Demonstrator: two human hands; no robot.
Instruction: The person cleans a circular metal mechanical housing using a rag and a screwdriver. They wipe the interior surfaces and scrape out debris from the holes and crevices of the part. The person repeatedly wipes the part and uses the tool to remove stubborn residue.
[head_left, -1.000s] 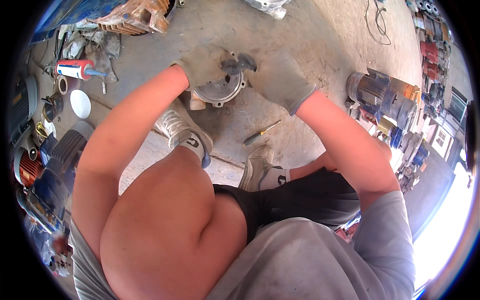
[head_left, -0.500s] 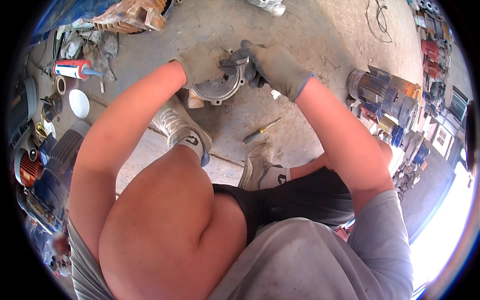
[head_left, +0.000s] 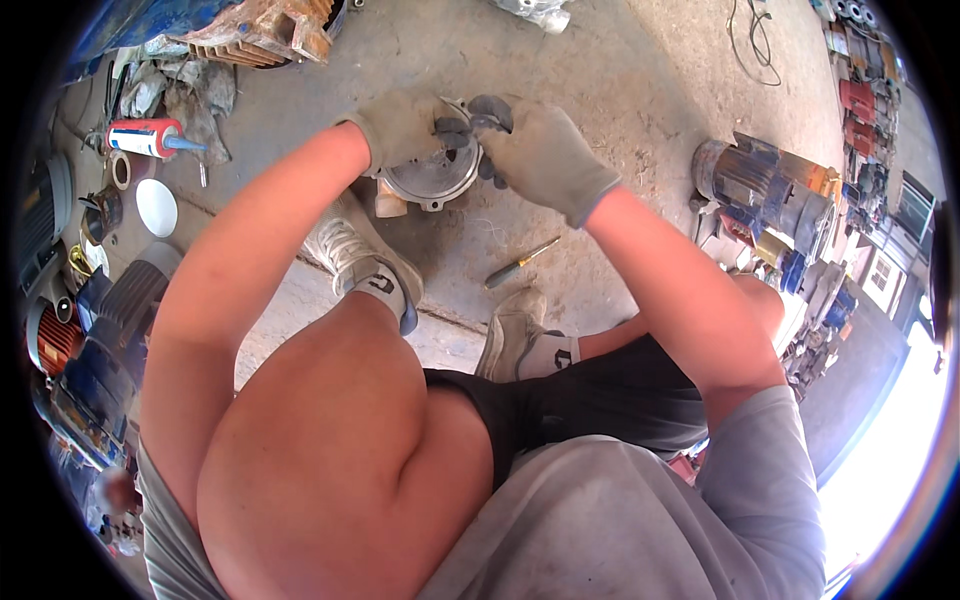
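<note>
Your left hand (head_left: pixel 405 128) and right hand (head_left: pixel 535 150) are at the round metal cover (head_left: pixel 428 183), upper centre (probably heavy, stiff; hold its edge); their grasp I cannot tell.

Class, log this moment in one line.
left hand: over round metal part | right hand: at its rim | screwdriver: on floor

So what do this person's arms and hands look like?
The left hand and right hand wear matching grey-beige work gloves with dark grey fingers; the right cuff has a bluish edge. The grey sleeves are short, leaving the forearms bare.
</note>
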